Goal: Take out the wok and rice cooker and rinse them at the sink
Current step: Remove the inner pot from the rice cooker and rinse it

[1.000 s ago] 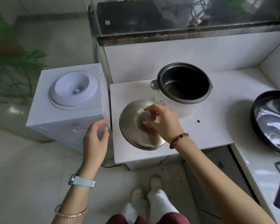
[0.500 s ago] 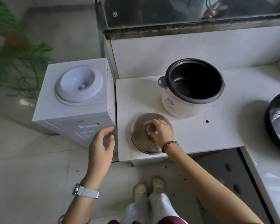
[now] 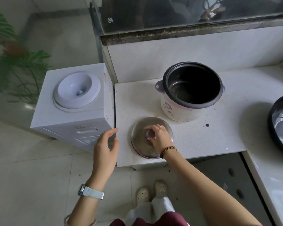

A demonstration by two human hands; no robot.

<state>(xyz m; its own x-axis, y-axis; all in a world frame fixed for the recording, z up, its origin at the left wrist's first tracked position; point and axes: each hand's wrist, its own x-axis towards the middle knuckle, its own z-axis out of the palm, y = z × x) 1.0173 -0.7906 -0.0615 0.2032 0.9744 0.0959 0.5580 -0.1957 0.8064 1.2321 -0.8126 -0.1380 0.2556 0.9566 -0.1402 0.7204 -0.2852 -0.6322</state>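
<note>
The white rice cooker (image 3: 180, 110) with a purple flower print stands uncovered on the white counter (image 3: 219, 141), its dark inner pot empty. Its steel lid (image 3: 141, 136) lies flat on the counter in front of it, near the counter's front edge. My right hand (image 3: 159, 136) rests on the lid with the fingers curled around its pale knob. My left hand (image 3: 105, 149) hovers empty and half curled beside the counter's left edge. The black wok (image 3: 281, 123) sits at the right edge of view, partly cut off.
A white water dispenser (image 3: 72, 118) without a bottle stands on the floor against the counter's left side. A glass tank (image 3: 186, 15) rises behind the counter. A green plant (image 3: 13, 59) is at the far left. My feet are on the tiled floor below.
My right hand has carried the lid down and towards the counter's front edge, where it now lies flat. My left hand stayed open near the dispenser. My view shifted slightly left.
</note>
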